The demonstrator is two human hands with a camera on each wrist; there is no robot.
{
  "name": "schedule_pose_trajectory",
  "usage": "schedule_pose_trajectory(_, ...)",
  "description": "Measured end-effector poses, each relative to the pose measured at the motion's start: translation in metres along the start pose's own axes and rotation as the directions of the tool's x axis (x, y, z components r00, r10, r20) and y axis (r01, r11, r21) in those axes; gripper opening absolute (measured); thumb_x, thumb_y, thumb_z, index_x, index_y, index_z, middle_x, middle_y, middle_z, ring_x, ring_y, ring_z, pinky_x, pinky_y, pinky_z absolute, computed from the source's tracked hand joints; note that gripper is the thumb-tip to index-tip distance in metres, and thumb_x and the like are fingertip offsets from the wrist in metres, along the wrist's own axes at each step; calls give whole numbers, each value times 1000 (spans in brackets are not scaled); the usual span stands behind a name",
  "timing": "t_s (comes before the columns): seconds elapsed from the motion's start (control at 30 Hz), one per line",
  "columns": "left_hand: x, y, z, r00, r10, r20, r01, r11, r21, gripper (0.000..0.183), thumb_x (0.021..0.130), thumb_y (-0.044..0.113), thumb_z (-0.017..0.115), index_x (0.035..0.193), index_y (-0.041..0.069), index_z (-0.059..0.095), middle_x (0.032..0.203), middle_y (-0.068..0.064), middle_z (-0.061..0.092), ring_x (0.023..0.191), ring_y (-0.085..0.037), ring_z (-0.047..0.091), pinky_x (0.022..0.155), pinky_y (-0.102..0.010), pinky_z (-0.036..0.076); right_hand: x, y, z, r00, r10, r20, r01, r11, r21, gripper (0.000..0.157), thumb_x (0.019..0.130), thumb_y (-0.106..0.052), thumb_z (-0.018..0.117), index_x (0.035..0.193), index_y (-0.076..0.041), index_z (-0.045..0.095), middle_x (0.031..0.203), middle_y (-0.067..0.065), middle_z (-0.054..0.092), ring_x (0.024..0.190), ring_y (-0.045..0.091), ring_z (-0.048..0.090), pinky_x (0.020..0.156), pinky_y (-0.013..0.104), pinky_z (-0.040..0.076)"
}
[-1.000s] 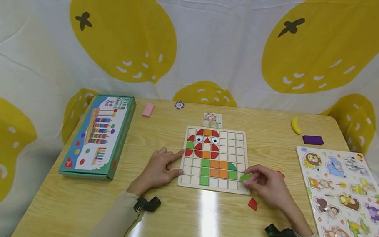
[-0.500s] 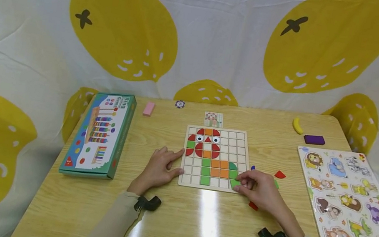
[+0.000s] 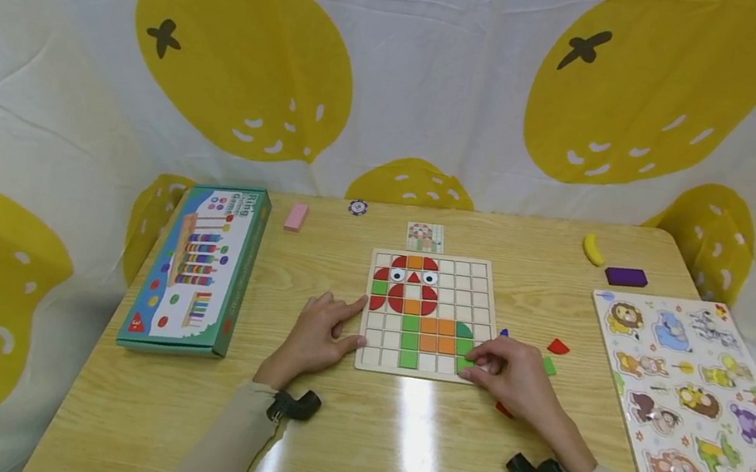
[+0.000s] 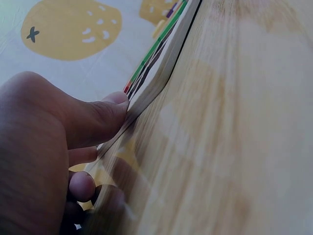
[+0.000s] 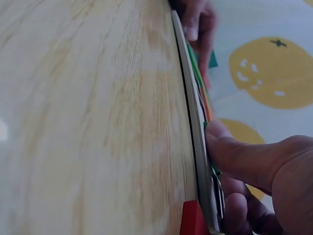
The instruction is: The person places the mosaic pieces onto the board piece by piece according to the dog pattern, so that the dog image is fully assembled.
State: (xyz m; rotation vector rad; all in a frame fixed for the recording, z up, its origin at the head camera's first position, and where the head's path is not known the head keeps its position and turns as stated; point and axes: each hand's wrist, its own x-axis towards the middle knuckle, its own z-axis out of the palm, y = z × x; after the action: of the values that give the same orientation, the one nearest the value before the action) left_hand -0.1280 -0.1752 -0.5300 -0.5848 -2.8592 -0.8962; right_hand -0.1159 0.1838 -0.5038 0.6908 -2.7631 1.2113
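Note:
A wooden grid board [image 3: 475, 297] lies flat at the table's middle, with red, orange and green tiles forming a figure and two eye tiles near its top. My left hand [image 3: 319, 334] touches the board's left edge with an extended thumb and index finger; in the left wrist view the thumb [image 4: 100, 122] rests along that edge. Over the board's lower right, my right hand [image 3: 512, 378] pinches a green tile [image 3: 464, 365] between thumb and fingers. The tile lies in or just over a cell; its exact seating is hidden. A small picture card [image 3: 426, 237] lies behind the board.
Loose red [image 3: 558, 346] and green tiles [image 3: 548, 366] lie right of the board, beside a blue piece [image 3: 503, 333]. An animal puzzle board [image 3: 690, 401] is farther right, below a purple block [image 3: 625, 277] and toy banana [image 3: 593, 249]. A game box [image 3: 197, 272] lies left.
My right hand has carried the green tile leftward from beside the board's right edge onto its lower right cells. The left hand stays at the left edge.

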Motion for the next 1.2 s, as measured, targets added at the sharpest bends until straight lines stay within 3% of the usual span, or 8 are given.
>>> schedule_pose_trajectory(0.13, 0, 1, 0, 1000, 3, -6, -3, 1000, -5, 68, 85, 47, 73, 145, 20, 52, 65, 8, 42, 69, -13, 31, 74, -33, 25, -2, 4, -7, 1000, 10, 9, -10, 1000, 17, 22, 74, -26, 87, 91, -17, 76, 75, -12, 61, 63, 4, 52, 56, 21, 44)
schedule_pose_trajectory(0.3, -1, 1, 0, 1000, 2, 3, -2, 1000, 4, 68, 86, 47, 72, 145, 20, 52, 66, 8, 41, 70, -13, 31, 74, -33, 25, -6, 24, -48, 990, 54, -129, -67, 993, -97, 25, 76, -27, 86, 94, -13, 76, 74, -7, 65, 63, 8, 58, 58, 22, 44)
schedule_pose_trajectory(0.43, -3, 2, -1, 1000, -12, 3, 12, 1000, 2, 68, 86, 46, 73, 145, 20, 52, 65, 7, 41, 70, -14, 32, 74, -33, 26, -10, 42, -77, 963, 180, -201, -225, 946, -233, 35, 81, -34, 82, 99, -6, 73, 79, 4, 69, 67, 19, 63, 60, 32, 46)
schedule_pose_trajectory(0.6, -3, 0, -2, 1000, -16, -4, 16, 1000, -1, 68, 85, 45, 74, 144, 19, 53, 65, 8, 41, 70, -14, 31, 74, -33, 25, -12, 55, -79, 931, 329, -159, -362, 887, -286, 47, 84, -46, 75, 98, -2, 67, 79, 12, 69, 70, 28, 64, 60, 39, 44)
schedule_pose_trajectory(0.8, -1, 1, 0, 1000, 5, -11, -5, 1000, -1, 67, 86, 47, 73, 145, 21, 52, 66, 8, 41, 70, -12, 31, 74, -32, 25, -5, 56, -73, 943, 277, -184, -321, 902, -290, 27, 87, -24, 75, 101, -2, 67, 79, 12, 69, 72, 31, 66, 64, 44, 44)
schedule_pose_trajectory(0.97, -1, 0, 1, 1000, 7, -14, -7, 1000, 1, 68, 86, 48, 72, 145, 22, 52, 65, 9, 40, 70, -12, 31, 75, -33, 26, 1, 56, -76, 949, 293, -113, -313, 910, -272, 37, 88, -18, 72, 119, 1, 63, 91, 17, 70, 79, 31, 68, 68, 46, 49)
schedule_pose_trajectory(1.1, 0, 0, 1, 1000, 14, -15, -14, 1000, 1, 67, 86, 47, 72, 145, 21, 52, 65, 9, 40, 70, -12, 31, 75, -33, 26, 3, 59, -77, 944, 313, -106, -330, 910, -252, 34, 90, -24, 73, 111, 2, 65, 91, 17, 70, 78, 30, 68, 69, 46, 51)
schedule_pose_trajectory(1.2, 0, 0, 0, 1000, 11, -17, -11, 1000, 2, 67, 86, 46, 72, 145, 20, 52, 65, 9, 40, 70, -12, 32, 74, -33, 26, 10, 61, -75, 955, 286, -74, -295, 922, -250, 27, 92, -20, 71, 105, 4, 66, 92, 18, 68, 78, 29, 66, 70, 45, 51)
